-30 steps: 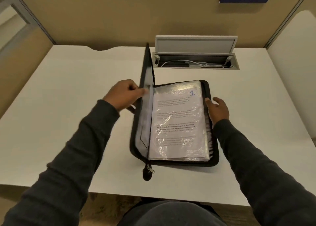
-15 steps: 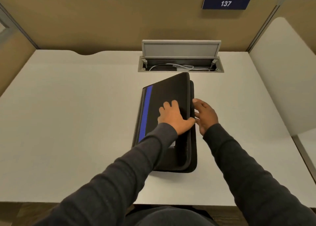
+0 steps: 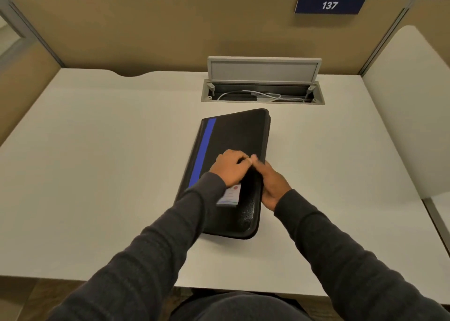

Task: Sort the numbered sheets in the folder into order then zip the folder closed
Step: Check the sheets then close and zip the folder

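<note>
the folder (image 3: 231, 135) is laid flat on the tabletop (image 3: 97, 162), just in front of the open cable tray (image 3: 263, 94), with its cover folded down so that no sheets can be seen. a blue stripe (image 3: 205, 150) runs along the folder's left side, and a small label card (image 3: 230, 195) is seen on the cover, near the folder's front end.

the left hand (image 3: 230, 168) is rested on the cover about halfway along the folder, its fingers curled toward the folder's right edge. the right hand (image 3: 271, 183) is placed against that right edge, touching the left hand at the fingertips. the grip of each hand seems to be pinched at the edge, perhaps on a zip pull, but the pull itself is hidden, so whether anything is clamped cannot be told.

since the cover is already down, the sorting is judged to be finished, though the order of the sheets cannot be checked. the zipping is what is left. how much of the zip is drawn cannot be made out; the far corner of the folder looks slightly parted, so most of the run is judged to be undone.
</note>
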`<action>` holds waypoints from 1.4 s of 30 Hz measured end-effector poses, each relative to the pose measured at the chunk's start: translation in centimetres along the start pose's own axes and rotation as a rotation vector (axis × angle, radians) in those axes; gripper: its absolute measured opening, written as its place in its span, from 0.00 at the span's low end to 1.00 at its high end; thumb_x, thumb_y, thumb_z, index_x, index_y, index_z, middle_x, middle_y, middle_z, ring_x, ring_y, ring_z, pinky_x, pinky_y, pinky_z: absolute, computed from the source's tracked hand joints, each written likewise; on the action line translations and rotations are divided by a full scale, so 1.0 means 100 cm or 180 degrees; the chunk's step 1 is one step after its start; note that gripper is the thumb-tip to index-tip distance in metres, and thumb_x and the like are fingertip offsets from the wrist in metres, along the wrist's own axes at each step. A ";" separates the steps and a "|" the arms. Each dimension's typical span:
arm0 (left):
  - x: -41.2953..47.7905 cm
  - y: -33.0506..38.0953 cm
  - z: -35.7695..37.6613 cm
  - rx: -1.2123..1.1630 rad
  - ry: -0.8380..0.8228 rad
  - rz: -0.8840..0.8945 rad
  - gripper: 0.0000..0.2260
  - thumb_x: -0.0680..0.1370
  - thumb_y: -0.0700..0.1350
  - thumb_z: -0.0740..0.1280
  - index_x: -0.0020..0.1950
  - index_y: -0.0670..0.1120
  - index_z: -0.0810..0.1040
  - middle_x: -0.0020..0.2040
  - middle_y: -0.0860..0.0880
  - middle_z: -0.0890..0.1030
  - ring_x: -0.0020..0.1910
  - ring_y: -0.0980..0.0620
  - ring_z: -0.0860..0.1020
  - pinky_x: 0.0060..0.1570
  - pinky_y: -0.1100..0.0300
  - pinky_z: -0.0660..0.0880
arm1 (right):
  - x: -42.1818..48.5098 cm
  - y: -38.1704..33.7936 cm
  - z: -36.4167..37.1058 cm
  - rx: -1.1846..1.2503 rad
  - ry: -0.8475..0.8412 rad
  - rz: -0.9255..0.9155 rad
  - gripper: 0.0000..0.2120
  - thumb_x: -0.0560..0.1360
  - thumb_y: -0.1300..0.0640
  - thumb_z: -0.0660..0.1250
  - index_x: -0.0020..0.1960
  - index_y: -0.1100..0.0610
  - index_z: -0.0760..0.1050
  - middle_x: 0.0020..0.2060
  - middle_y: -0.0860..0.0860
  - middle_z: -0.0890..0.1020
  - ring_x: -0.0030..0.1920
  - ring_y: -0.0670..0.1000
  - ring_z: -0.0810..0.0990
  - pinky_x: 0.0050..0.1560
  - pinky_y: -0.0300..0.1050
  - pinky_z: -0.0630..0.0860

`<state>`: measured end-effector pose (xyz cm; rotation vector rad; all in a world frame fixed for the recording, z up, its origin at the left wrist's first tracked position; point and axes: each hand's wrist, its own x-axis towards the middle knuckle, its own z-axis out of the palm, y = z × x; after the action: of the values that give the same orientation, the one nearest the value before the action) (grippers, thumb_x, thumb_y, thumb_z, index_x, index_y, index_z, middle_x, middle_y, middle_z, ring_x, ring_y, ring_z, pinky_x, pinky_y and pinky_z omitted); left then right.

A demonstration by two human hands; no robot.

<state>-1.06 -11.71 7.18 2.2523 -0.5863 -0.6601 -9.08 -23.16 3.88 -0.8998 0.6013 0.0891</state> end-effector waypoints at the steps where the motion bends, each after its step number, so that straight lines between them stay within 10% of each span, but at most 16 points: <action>1: -0.003 -0.010 -0.009 -0.0203 -0.0069 0.0033 0.13 0.81 0.51 0.61 0.61 0.48 0.79 0.55 0.51 0.79 0.55 0.52 0.76 0.60 0.52 0.74 | 0.003 0.003 -0.001 -0.0174 0.0125 -0.0080 0.15 0.82 0.54 0.65 0.68 0.54 0.74 0.62 0.59 0.82 0.61 0.59 0.82 0.62 0.57 0.79; 11: -0.078 -0.126 -0.084 -0.1135 0.2008 -0.0963 0.07 0.79 0.42 0.64 0.51 0.50 0.80 0.50 0.49 0.82 0.43 0.49 0.81 0.48 0.50 0.79 | 0.020 -0.014 -0.012 0.0018 0.0640 -0.0070 0.16 0.81 0.61 0.64 0.69 0.57 0.74 0.58 0.61 0.84 0.55 0.63 0.84 0.52 0.60 0.83; 19: -0.125 -0.127 -0.099 -0.1082 0.0613 -0.0671 0.15 0.75 0.59 0.64 0.56 0.53 0.81 0.49 0.53 0.84 0.50 0.53 0.80 0.54 0.57 0.74 | 0.017 -0.019 -0.017 0.0220 0.0932 0.0465 0.22 0.77 0.57 0.70 0.69 0.61 0.75 0.60 0.63 0.82 0.61 0.64 0.81 0.52 0.60 0.83; 28: -0.145 -0.071 -0.147 -0.1258 -0.0024 0.0411 0.18 0.76 0.54 0.63 0.58 0.42 0.81 0.51 0.45 0.84 0.50 0.46 0.83 0.49 0.54 0.79 | 0.012 -0.067 -0.003 -0.0700 0.0650 0.0636 0.10 0.81 0.57 0.64 0.49 0.64 0.79 0.32 0.57 0.84 0.26 0.52 0.83 0.25 0.41 0.79; 34: -0.140 -0.066 -0.144 -0.1061 -0.0192 0.0523 0.15 0.78 0.52 0.62 0.50 0.43 0.83 0.50 0.46 0.85 0.49 0.46 0.82 0.50 0.53 0.78 | 0.025 -0.110 0.010 -0.1356 0.0747 0.0203 0.09 0.82 0.56 0.63 0.49 0.61 0.78 0.26 0.51 0.83 0.26 0.49 0.81 0.25 0.35 0.76; 42: -0.132 -0.058 -0.109 -0.1868 0.0052 0.0404 0.11 0.78 0.47 0.64 0.43 0.43 0.83 0.50 0.41 0.84 0.51 0.41 0.82 0.53 0.51 0.77 | 0.009 -0.131 0.011 -0.1218 0.1152 -0.0258 0.21 0.80 0.41 0.64 0.66 0.54 0.73 0.62 0.55 0.78 0.55 0.56 0.80 0.44 0.47 0.81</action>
<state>-3.37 5.13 13.43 1.6592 -0.4492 -0.6478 -3.68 -30.75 13.21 -1.3252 0.9014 -0.0352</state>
